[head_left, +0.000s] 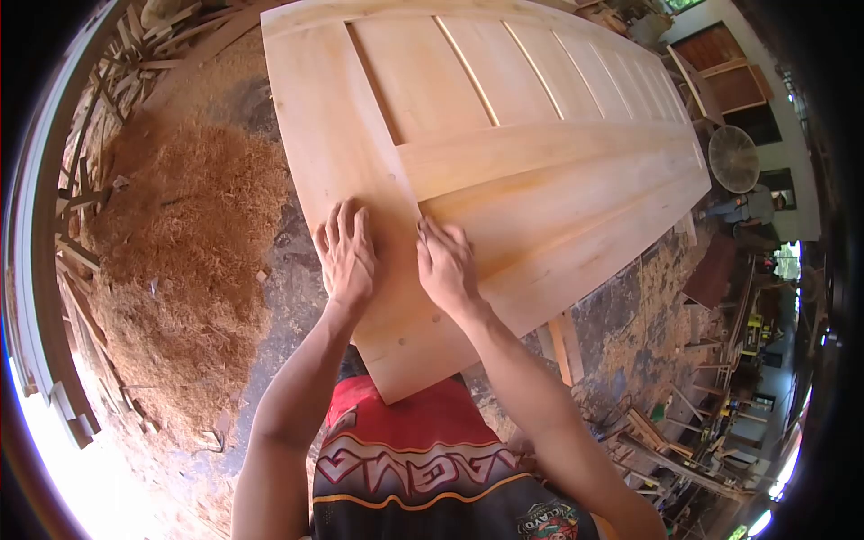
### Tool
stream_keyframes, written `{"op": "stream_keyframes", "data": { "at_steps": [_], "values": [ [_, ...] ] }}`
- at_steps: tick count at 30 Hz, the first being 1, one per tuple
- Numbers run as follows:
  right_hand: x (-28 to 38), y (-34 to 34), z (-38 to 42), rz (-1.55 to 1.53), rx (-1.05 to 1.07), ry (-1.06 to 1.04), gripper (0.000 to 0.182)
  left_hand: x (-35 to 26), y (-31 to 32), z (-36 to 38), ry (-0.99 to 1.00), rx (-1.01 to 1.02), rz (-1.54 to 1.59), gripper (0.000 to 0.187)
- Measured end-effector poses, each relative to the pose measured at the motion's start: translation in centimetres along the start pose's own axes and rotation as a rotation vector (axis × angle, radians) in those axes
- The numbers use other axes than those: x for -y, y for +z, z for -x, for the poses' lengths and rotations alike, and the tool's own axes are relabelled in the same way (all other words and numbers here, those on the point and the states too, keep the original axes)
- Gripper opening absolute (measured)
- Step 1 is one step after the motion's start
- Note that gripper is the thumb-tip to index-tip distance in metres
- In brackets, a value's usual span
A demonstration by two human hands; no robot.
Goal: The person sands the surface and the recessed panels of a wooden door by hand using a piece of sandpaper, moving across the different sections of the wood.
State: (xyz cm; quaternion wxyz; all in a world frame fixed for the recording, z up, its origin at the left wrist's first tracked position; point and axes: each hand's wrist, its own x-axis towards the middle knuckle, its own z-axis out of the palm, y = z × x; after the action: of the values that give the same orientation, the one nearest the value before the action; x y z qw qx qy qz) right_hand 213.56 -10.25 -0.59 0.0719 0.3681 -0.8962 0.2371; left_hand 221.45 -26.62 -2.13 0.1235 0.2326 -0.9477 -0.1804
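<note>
A large pale wooden panel door (pixel 558 211) stretches away from my body, its near corner close to my shirt. It has a long recessed panel and a row of narrower panels divided by strips. My left hand (pixel 346 256) rests on the wide border near the left edge, fingers stretched out and slightly apart. At the corner of the long recessed panel, my right hand (pixel 447 263) has its fingers curled and pressed together against the wood. Something small and dark shows at those fingertips, too little of it to name.
Sawdust and shavings (pixel 180 234) cover the floor at left, with piled wood scraps (pixel 85 198) behind. A wooden support (pixel 565 346) shows below the door's right edge. At far right are a round fan (pixel 733 159), a person (pixel 751 207) and more timber (pixel 670 459).
</note>
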Motion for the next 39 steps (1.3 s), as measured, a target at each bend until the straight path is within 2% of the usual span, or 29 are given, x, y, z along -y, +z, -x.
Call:
{"op": "stream_keyframes", "data": {
  "at_steps": [3,5,10,13,15,18,21,25,26,29,30,33,34,36,38,39],
  "values": [
    [-0.5,0.3,1.8,0.034,-0.059,-0.082,0.033,0.4,1.1,0.0,0.007,-0.025,-0.066,0.045],
    [0.9,0.7,-2.3,0.022,-0.044,0.002,0.034,0.1,0.5,0.3,0.011,-0.006,-0.02,0.046],
    [-0.8,-1.0,1.8,-0.062,0.01,-0.088,0.027,0.4,0.6,-0.5,-0.004,-0.015,-0.039,0.047],
    [0.4,0.2,-3.0,-0.086,0.003,0.0,0.029,0.6,0.6,0.1,0.019,-0.008,-0.026,0.049],
    [0.6,-1.3,-2.3,-0.061,0.078,0.009,0.029,0.3,0.2,0.0,0.014,-0.009,0.012,0.049],
    [0.6,-6.1,3.5,-0.054,0.216,-0.046,0.031,0.5,0.6,0.0,0.027,-0.037,-0.059,0.049],
    [-0.1,-5.8,2.2,-0.071,0.227,-0.057,0.029,0.4,0.5,-0.1,0.004,-0.005,-0.061,0.049],
    [-0.8,-8.1,6.2,0.009,0.356,-0.065,0.03,0.3,0.3,0.0,0.014,-0.008,-0.04,0.048],
    [-1.4,-9.3,6.2,-0.018,0.458,-0.077,0.027,0.5,0.5,0.1,0.035,-0.038,-0.041,0.047],
    [-1.3,-5.3,2.9,-0.076,0.21,0.029,0.03,0.2,0.1,-0.1,-0.011,0.009,-0.023,0.048],
    [0.0,-4.5,3.6,0.141,0.157,-0.045,0.029,0.1,-0.3,0.0,0.003,0.004,0.0,0.049],
    [0.6,-8.2,7.2,-0.022,0.318,-0.029,0.027,0.5,0.3,-0.1,0.018,-0.009,-0.036,0.048],
    [-0.1,-8.9,7.4,-0.255,0.412,0.007,0.026,0.4,0.3,-0.1,0.024,-0.016,-0.035,0.048],
    [-0.6,-6.9,4.6,-0.129,0.273,0.058,0.026,0.6,0.4,-0.5,0.015,-0.027,-0.042,0.048],
    [1.9,-5.3,5.1,0.081,0.111,0.085,0.023,-0.1,-0.5,-0.1,0.029,-0.033,0.015,0.048],
    [2.1,-6.0,6.3,-0.102,0.208,0.074,0.023,-0.4,-0.6,-0.6,0.047,-0.044,0.022,0.051]
  ]
}}
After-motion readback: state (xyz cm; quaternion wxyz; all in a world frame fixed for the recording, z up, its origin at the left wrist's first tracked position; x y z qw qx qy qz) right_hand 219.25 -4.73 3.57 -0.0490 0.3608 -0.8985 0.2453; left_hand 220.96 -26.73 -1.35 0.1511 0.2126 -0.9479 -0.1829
